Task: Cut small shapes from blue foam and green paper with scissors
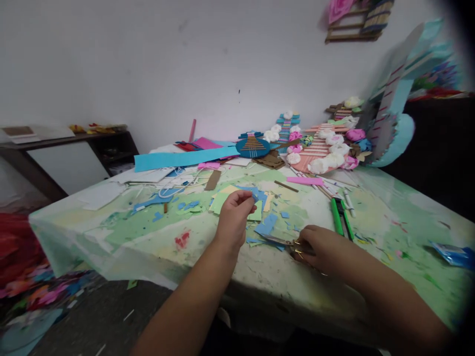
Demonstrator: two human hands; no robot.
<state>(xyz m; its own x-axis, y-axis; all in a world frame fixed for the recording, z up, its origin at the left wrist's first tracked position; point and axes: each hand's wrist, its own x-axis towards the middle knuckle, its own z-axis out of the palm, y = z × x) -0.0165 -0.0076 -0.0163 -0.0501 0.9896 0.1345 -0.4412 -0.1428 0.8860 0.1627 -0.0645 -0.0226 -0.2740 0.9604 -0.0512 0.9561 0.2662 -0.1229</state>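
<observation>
My left hand (pixel 233 215) is raised over the middle of the table, thumb and fingers pinched around a small blue paper piece (pixel 255 198); most of it is hidden by the fingers. In my right hand (pixel 319 242) is a pair of scissors (pixel 276 240) with gold-coloured handles, blades pointing left, low over the table. Beside the blades lies a blue paper strip (pixel 267 225), with smaller blue scraps around it. Behind my left hand sit stacked sheets of green (pixel 222 200), yellow and blue paper.
A green utility knife (pixel 341 217) lies right of the scissors, near white pens. Along the wall stand a teal lute-shaped craft (pixel 253 146), a long blue strip (pixel 185 158) and flower-covered crafts (pixel 326 148). A blue packet (pixel 452 254) is at the right edge.
</observation>
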